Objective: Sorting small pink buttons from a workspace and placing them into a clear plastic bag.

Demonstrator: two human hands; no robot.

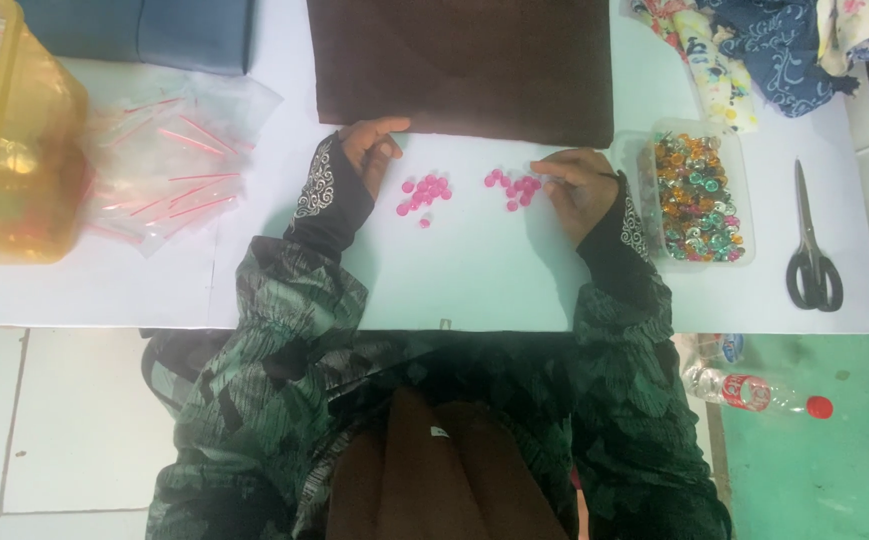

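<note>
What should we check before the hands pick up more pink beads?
1. Pink beads within reach, two small piles between the hands: ok.
2. Right hand touching the nearer pile: ok.
3. Left hand free of beads: cannot tell, fingers curled.
4. Brown cloth lying flat: ok.
5. Scissors closed, away from the hands: ok.
6. Tray of sequins upright: ok.

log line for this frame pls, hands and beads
left hand: resting by dark brown cloth | right hand: fingertips at right cluster of small round pink beads | left pink bead cluster: untouched
</note>
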